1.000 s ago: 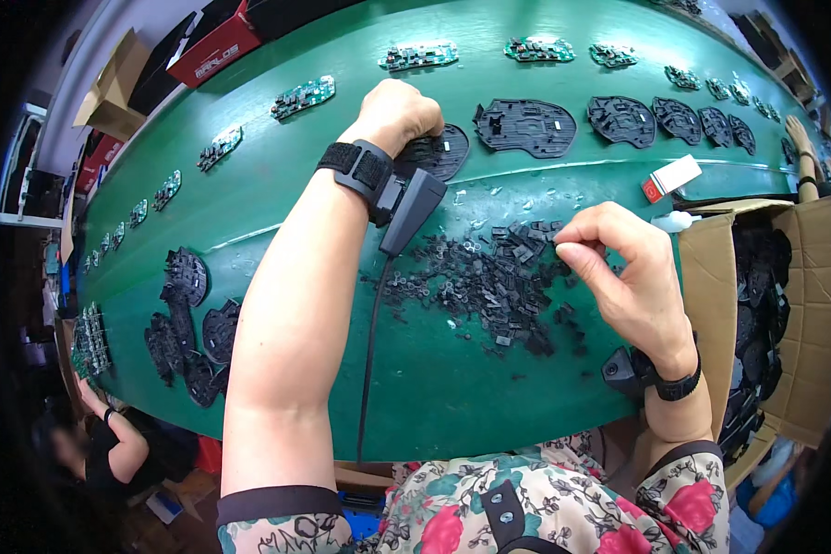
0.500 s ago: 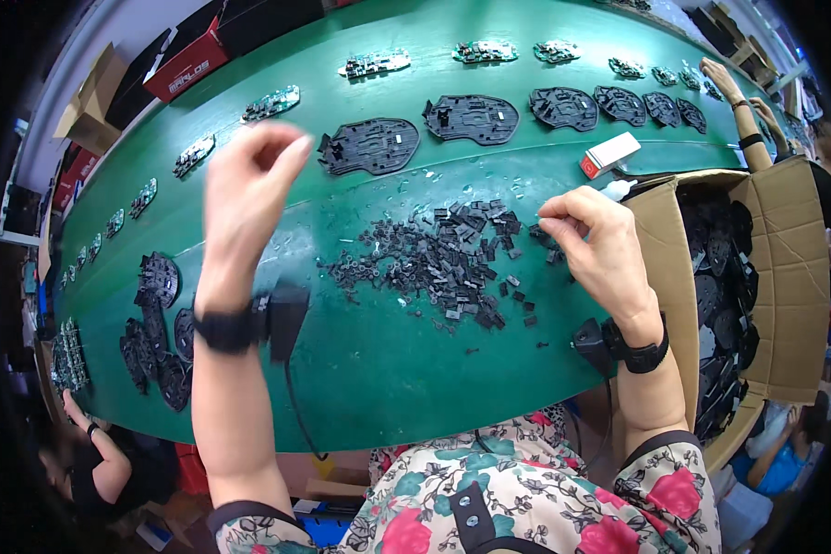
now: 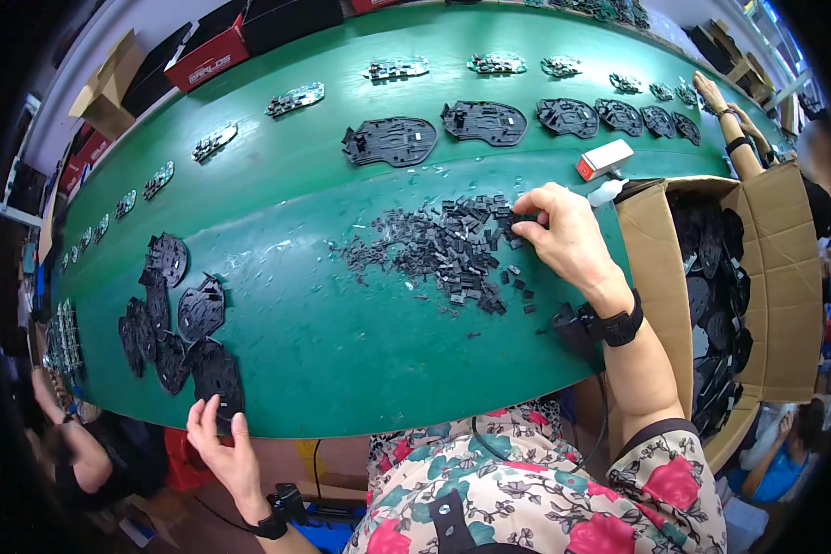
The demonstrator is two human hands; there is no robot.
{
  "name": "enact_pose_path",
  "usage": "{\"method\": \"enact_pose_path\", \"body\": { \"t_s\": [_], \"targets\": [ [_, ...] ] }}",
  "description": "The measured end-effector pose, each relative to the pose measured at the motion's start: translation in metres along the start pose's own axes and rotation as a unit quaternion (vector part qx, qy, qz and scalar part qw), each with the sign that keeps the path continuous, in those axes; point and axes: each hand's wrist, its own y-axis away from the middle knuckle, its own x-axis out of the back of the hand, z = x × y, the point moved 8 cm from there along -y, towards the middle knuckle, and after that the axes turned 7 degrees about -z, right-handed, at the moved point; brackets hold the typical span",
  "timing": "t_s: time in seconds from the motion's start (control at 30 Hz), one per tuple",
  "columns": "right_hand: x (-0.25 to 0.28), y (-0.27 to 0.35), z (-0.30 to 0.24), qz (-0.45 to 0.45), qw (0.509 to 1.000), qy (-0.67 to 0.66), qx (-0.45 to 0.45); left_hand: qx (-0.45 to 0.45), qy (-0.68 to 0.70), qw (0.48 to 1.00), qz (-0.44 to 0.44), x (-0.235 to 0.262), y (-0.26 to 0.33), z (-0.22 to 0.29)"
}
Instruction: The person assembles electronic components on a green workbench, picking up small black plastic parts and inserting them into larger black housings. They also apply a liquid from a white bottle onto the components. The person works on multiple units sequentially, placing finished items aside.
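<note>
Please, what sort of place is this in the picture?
Probably an electronics assembly workshop: the long green worktable carries rows of circuit boards, black plastic shells and a heap of small black parts.

Six black shells (image 3: 485, 125) form one row. One white-and-red box (image 3: 608, 159), one white bottle (image 3: 608, 192) and one open carton (image 3: 783, 286) show. Small black parts (image 3: 462, 247) are too many to count.

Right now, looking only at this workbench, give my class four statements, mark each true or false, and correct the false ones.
1. The left hand is at a black plastic shell. True.
2. The small black parts stand in neat rows. False: the small black parts lie jumbled together.
3. The right hand is at their right edge. True.
4. The cardboard box is closed. False: the cardboard box is open.
</note>
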Motion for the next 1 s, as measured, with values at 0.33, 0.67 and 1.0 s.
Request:
{"method": "enact_pose_path", "body": {
  "t_s": [0.33,0.67,1.0],
  "targets": [
    [-0.003,-0.008,-0.005,-0.038,0.999,-0.017,0.014,-0.097,0.068,0.992,-0.041,-0.032,-0.022,0.076],
    [0.019,-0.005,-0.031,0.021,0.994,0.013,0.111,-0.190,0.103,0.969,-0.119,-0.053,-0.064,0.142],
    [-0.017,-0.133,-0.081,0.009,0.975,0.068,0.210,-0.216,0.059,0.971,-0.089,-0.046,-0.102,0.172]
  ]
}}
